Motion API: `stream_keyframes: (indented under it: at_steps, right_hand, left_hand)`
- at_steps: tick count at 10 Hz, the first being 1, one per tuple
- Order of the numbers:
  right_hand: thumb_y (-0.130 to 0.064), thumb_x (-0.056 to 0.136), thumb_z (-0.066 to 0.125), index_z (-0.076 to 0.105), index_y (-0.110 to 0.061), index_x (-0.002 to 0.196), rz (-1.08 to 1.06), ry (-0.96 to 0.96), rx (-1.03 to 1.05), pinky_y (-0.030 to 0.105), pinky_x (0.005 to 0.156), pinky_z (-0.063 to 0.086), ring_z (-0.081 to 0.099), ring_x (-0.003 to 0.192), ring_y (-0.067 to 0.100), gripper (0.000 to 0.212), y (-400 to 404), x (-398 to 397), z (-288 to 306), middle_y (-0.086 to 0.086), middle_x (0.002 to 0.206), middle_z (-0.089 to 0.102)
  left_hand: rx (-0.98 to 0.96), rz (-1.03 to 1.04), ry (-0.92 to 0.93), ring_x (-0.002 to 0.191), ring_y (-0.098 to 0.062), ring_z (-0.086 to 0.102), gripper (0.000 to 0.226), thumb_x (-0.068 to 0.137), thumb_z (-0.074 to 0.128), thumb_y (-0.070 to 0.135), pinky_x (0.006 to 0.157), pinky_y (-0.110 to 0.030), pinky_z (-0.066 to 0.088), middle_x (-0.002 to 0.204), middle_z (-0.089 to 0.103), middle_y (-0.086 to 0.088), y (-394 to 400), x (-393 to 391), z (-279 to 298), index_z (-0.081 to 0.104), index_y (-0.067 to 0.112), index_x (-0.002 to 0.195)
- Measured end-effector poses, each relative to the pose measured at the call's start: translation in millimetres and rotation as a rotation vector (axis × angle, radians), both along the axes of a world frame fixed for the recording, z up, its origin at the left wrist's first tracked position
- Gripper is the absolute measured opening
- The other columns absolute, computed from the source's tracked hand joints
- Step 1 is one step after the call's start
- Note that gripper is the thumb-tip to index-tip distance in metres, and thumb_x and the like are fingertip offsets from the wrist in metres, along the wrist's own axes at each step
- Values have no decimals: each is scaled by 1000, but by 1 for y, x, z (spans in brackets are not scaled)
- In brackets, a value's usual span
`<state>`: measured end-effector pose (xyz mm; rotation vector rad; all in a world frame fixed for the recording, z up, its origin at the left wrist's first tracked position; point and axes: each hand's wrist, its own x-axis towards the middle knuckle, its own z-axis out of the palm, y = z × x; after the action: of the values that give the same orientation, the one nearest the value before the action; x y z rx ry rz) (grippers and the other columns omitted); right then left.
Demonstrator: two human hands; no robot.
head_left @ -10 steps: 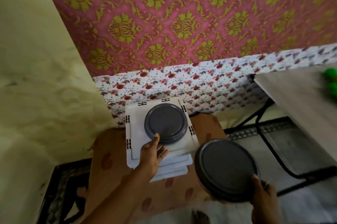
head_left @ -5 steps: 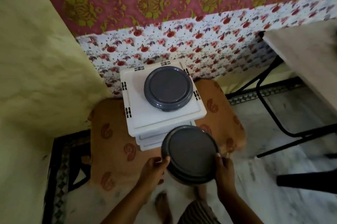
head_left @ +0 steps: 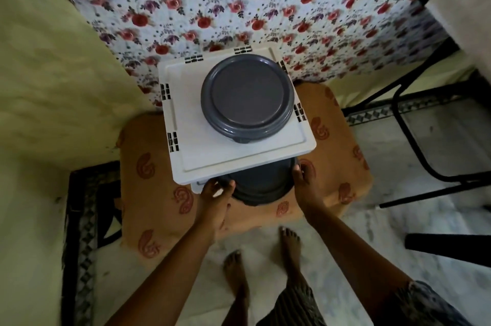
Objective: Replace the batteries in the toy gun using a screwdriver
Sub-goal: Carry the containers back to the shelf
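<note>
No toy gun, batteries or screwdriver are in view. A white shelf unit (head_left: 231,155) stands on an orange cloth-covered stool. On its top rests a grey round container (head_left: 247,97). A second grey round container (head_left: 261,187) sits partly under the top shelf, on a lower level. My left hand (head_left: 216,193) grips its left side and my right hand (head_left: 303,179) grips its right side. The upper shelf hides most of this container.
The orange paisley stool (head_left: 164,193) sits in a corner between a pale green wall (head_left: 53,73) and a floral cloth (head_left: 265,12). A black metal table frame (head_left: 414,126) stands at the right. My bare feet (head_left: 265,254) are on the marble floor.
Both hands moved the second grey container forward and down, pushing it under the top shelf. The view tilted down and closer to the shelf unit.
</note>
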<state>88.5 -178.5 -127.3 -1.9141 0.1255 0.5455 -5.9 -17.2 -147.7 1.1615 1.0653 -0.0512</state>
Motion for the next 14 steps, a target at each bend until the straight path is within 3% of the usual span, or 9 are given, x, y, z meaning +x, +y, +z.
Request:
stream_keyframes:
  at_steps: [1, 2, 3, 4, 6, 7, 9, 11, 14]
  right_hand:
    - [-24, 100, 34, 50, -8, 114, 66, 0, -12, 33, 86, 40, 49, 95, 13, 27, 4, 14, -4, -14, 89, 47]
    - [-11, 98, 35, 54, -19, 81, 77, -32, -47, 24, 72, 42, 50, 76, 8, 26, 7, 21, -6, -10, 77, 50]
    - [-3, 96, 31, 52, -21, 79, -9, -18, -79, 19, 56, 34, 41, 63, 6, 32, 2, 22, -5, -6, 71, 47]
    - [-5, 97, 30, 56, -10, 97, -25, 18, -129, 18, 54, 36, 45, 68, 11, 27, -12, 12, 4, 2, 79, 51]
    - [-15, 95, 45, 67, -13, 89, -109, -151, -341, 41, 70, 54, 55, 84, 22, 23, -39, -18, 22, 3, 96, 51]
    - [-14, 92, 53, 69, -11, 93, -35, -277, -380, 25, 70, 55, 50, 85, 8, 16, -34, -29, 42, -6, 91, 44]
    - [-15, 91, 54, 67, -11, 104, 396, -453, -231, 1, 67, 35, 53, 85, 6, 18, 48, -36, 108, -5, 96, 58]
    - [-18, 87, 60, 60, -8, 106, 576, -454, -207, 24, 75, 45, 62, 87, 21, 21, 151, -24, 121, 12, 98, 67]
    - [-12, 90, 54, 52, -2, 110, 650, -432, -489, 32, 78, 49, 60, 99, 30, 22, 184, -17, 107, 17, 107, 62]
  left_hand:
    - [-4, 81, 9, 117, -24, 55, 31, 88, 61, 19, 87, -33, 50, 125, 58, -4, 6, 13, -1, 53, 10, 117]
    - [-13, 180, 42, 106, -24, 57, 19, 85, 65, 15, 97, -39, 48, 112, 59, -7, 13, 21, -3, 55, 15, 101]
    - [-21, 209, 22, 101, -21, 56, 20, 85, 66, 13, 95, -38, 48, 109, 57, -9, 15, 21, -3, 54, 16, 101]
    - [46, 194, 39, 106, -19, 55, 32, 85, 66, 14, 91, -35, 48, 113, 58, -2, 12, 11, -3, 51, 18, 112]
    - [211, 23, 124, 120, -15, 49, 73, 78, 72, 31, 93, -27, 42, 136, 47, -4, 2, -22, 13, 35, 7, 136]
    - [290, -32, 133, 118, -16, 53, 98, 60, 69, 69, 97, -35, 48, 138, 48, 0, 5, -38, 31, 36, 19, 138]
    - [631, -101, 11, 132, -24, 41, 99, 66, 56, 72, 110, -47, 35, 142, 42, -4, 28, -41, 73, 32, 13, 142]
    - [740, -145, -44, 123, -12, 40, 77, 76, 75, 15, 105, -31, 35, 141, 44, -9, 47, -35, 76, 34, 11, 141]
    - [795, -232, -36, 133, -22, 39, 76, 80, 72, 22, 103, -20, 23, 146, 41, -7, 49, -35, 79, 31, 12, 144]
